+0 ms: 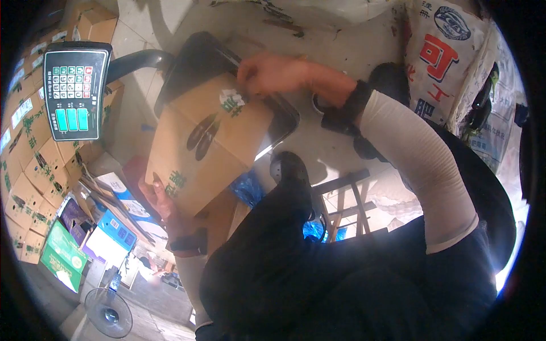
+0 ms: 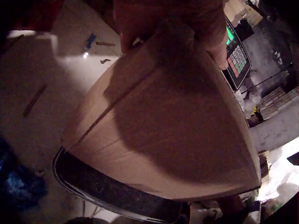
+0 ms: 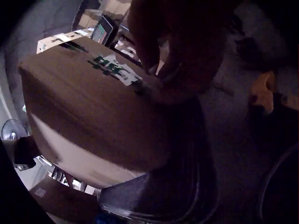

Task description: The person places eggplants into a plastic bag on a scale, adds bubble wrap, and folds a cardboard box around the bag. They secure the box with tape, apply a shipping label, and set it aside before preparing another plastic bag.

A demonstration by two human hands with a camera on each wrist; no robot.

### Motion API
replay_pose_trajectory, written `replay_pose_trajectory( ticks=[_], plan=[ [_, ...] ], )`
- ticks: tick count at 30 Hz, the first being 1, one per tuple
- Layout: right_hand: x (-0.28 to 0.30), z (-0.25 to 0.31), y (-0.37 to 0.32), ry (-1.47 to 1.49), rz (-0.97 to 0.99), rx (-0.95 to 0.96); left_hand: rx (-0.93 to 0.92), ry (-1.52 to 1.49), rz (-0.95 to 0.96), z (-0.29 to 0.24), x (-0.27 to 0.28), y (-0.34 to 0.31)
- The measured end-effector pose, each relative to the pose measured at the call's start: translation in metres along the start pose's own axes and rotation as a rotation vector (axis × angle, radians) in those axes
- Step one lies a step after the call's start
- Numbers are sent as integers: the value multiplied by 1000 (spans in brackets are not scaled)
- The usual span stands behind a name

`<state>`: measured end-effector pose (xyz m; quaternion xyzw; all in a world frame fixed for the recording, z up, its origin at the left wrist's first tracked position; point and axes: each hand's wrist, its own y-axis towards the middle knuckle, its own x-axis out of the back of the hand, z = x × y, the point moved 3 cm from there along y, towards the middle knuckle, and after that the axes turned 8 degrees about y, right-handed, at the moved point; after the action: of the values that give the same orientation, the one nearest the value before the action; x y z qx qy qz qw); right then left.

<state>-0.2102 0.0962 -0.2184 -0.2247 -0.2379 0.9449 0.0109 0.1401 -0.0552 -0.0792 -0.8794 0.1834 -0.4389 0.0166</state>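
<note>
A brown cardboard box [image 1: 199, 148] with green print and a drawing of eggplants rests tilted on a black scale platform [image 1: 284, 116]. My left hand [image 1: 159, 199] grips its near left corner; in the left wrist view that hand [image 2: 173, 23] spans the corner of the box [image 2: 177, 112]. At the far right corner, my right hand [image 1: 270, 75] is at a crumpled white label [image 1: 232, 98]. Seen from the right wrist, thumb and fingers of the right hand [image 3: 180, 56] pinch at the end of the torn label [image 3: 120, 71] on the box [image 3: 88, 107].
The scale's display [image 1: 77, 91] stands at the left on a black arm. Stacked printed cartons [image 1: 40, 165] fill the far left. A printed white sack [image 1: 446, 62] is at the upper right, a wooden stool [image 1: 355, 199] near the knees, blue plastic [image 1: 247, 188] beside the box.
</note>
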Motion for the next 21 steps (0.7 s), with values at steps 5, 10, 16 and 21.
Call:
replay_pose_trajectory(
  ticks=[5, 10, 16, 21],
  plan=[
    [-4, -9, 2, -34, -114, 142, -62, 193, 20, 16, 12, 9],
    [-17, 28, -15, -204, -148, 583, -14, 65, -3, -5, 0, -3],
    [-24, 40, -11, -537, -60, 729, -24, 35, 14, 2, 2, 2],
    [-31, 49, -15, -675, -100, 728, -26, 13, 36, -11, -4, -2]
  ],
)
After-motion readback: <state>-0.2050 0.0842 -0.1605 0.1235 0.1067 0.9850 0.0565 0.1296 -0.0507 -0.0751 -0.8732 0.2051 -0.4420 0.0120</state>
